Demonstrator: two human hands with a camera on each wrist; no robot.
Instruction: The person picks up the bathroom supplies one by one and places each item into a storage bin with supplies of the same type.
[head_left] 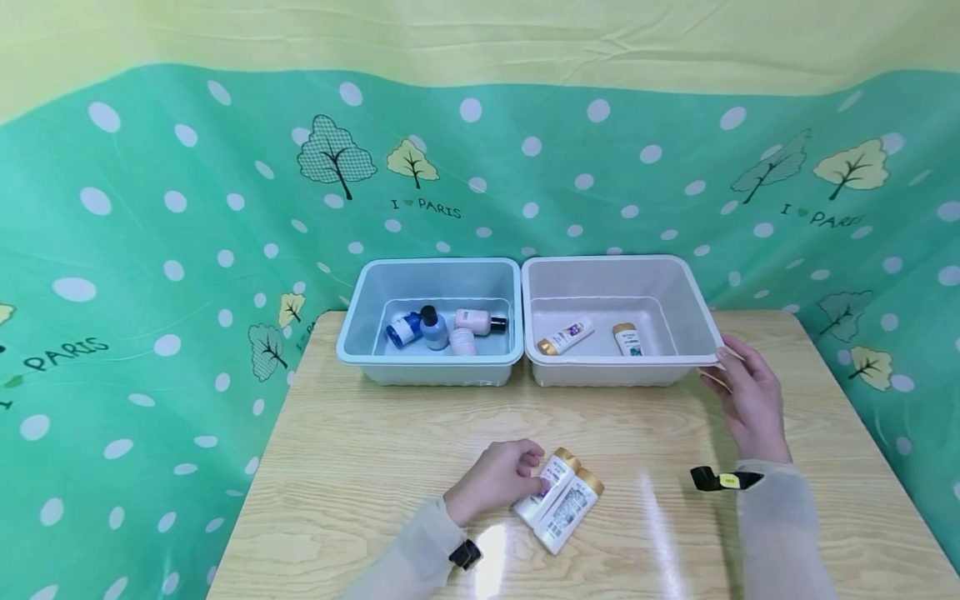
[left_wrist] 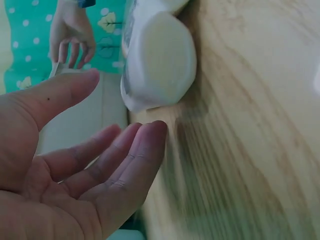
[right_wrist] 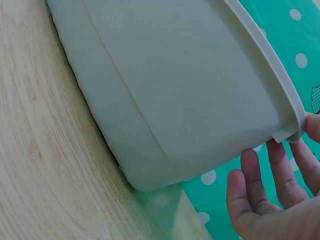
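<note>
Two white bottles with gold caps lie side by side on the table in the head view: a left bottle [head_left: 557, 473] and a right bottle [head_left: 568, 512] with a printed back label. My left hand [head_left: 491, 479] is at the left bottle, its thumb overlapping the label. In the left wrist view the left hand [left_wrist: 95, 170] has thumb and fingers apart with a gap before the white bottle end [left_wrist: 165, 60]. My right hand [head_left: 752, 400] grips the front right rim corner of the grey bin [head_left: 607, 375], thumb over the rim and fingertips under it.
Inside the grey bin lie two gold-capped bottles, a left one [head_left: 566, 336] and a right one [head_left: 627, 339]. Beside it stands a blue bin [head_left: 431, 372] with several blue and pink bottles. A green dotted curtain [head_left: 525, 200] hangs close behind both bins.
</note>
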